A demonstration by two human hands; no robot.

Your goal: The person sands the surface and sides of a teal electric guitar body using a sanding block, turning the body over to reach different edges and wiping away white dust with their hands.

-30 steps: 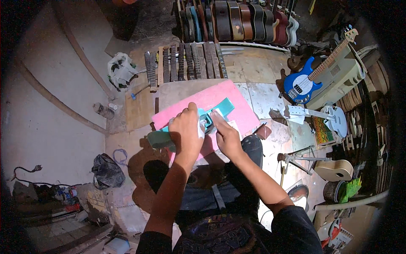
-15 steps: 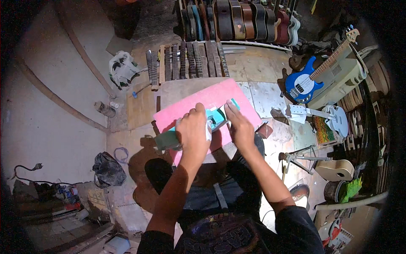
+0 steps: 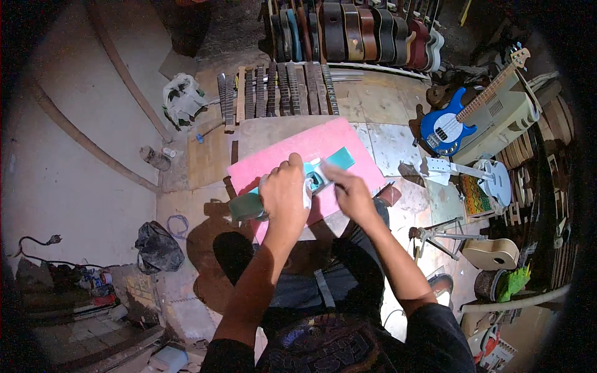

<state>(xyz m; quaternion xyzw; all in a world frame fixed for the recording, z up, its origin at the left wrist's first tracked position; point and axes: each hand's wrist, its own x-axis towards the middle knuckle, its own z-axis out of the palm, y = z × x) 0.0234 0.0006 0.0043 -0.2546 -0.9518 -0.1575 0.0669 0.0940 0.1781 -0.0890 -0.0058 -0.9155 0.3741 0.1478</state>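
A long teal hand plane (image 3: 341,159) lies slantwise over a pink board (image 3: 283,149) in front of me. My left hand (image 3: 285,189) is wrapped round its body left of the middle, knuckles up, and hides that part. The plane's green near-left end (image 3: 247,206) sticks out beyond this hand. My right hand (image 3: 351,189) presses against the middle of the plane, fingers blurred by motion. A bit of white cloth (image 3: 315,163) shows at its fingertips; more white material shows beside my left hand's edge.
Several guitar necks (image 3: 286,90) lie in a row beyond the board, with guitar bodies (image 3: 367,34) standing behind. On the right are a blue bass guitar (image 3: 449,124), a white guitar (image 3: 494,180) and a metal stand (image 3: 435,236). A black bag (image 3: 160,247) lies at left.
My right hand has slid back from the plane's far-right end toward its middle, uncovering that teal end. My left hand stays in place on the plane.
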